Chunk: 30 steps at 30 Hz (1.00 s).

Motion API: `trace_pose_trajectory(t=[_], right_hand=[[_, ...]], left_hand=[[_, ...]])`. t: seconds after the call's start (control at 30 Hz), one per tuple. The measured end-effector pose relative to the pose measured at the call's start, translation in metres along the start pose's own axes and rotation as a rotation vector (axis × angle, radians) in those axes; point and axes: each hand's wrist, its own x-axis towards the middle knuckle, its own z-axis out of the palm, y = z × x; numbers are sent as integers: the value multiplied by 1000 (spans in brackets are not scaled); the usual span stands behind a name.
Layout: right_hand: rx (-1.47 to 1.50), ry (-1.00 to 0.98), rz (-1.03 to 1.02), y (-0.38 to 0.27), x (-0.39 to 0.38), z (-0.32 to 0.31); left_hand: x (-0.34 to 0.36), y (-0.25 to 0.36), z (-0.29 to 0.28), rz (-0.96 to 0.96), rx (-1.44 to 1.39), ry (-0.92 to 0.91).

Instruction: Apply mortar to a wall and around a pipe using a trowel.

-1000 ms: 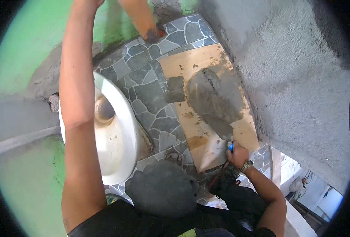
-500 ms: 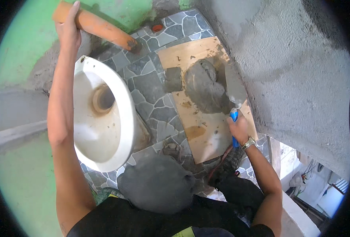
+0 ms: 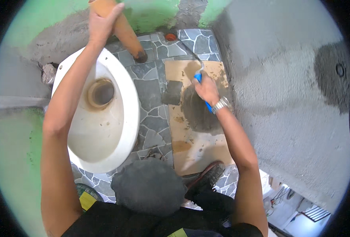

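Observation:
My left hand (image 3: 103, 24) is wrapped round the upper part of an orange plastic pipe (image 3: 128, 36), which leans with its dirty lower end on the floor behind the toilet. In my right hand (image 3: 207, 89) is a trowel (image 3: 198, 76), gripped by its blue handle. Its blade is seen nearly edge-on and points away toward a round orange pipe opening (image 3: 170, 37) by the far wall. Partly under my right hand and wrist lies a patch of wet grey mortar (image 3: 198, 112) on a wooden board (image 3: 183, 148).
A white toilet bowl (image 3: 130, 114) stands at the left, below my left forearm. Stone-patterned tiles (image 3: 149, 94) cover the floor. A dark square piece (image 3: 172, 92) lies at the board's left edge. A rough grey wall (image 3: 270, 79) rises at the right, and a shoe (image 3: 210, 175) overlaps the board's near edge.
My right hand has lifted the trowel from the mortar and moved it away and left toward the pipe opening. The orange pipe has been tilted more upright, its top shifting right.

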Motion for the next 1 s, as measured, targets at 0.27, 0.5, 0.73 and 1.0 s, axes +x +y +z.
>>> trace_pose_trajectory(t=[0.27, 0.5, 0.73, 1.0], right_hand=[[-323, -72, -109, -26, 109, 45], [-379, -140, -193, -19, 128, 38], [-398, -110, -202, -3, 135, 32], [-402, -100, -142, -6, 138, 34]], left_hand=[[-10, 9, 5, 181, 141, -12], [-13, 19, 1, 49, 127, -18], [-14, 23, 3, -20, 86, -23], [-14, 20, 2, -171, 85, -82]])
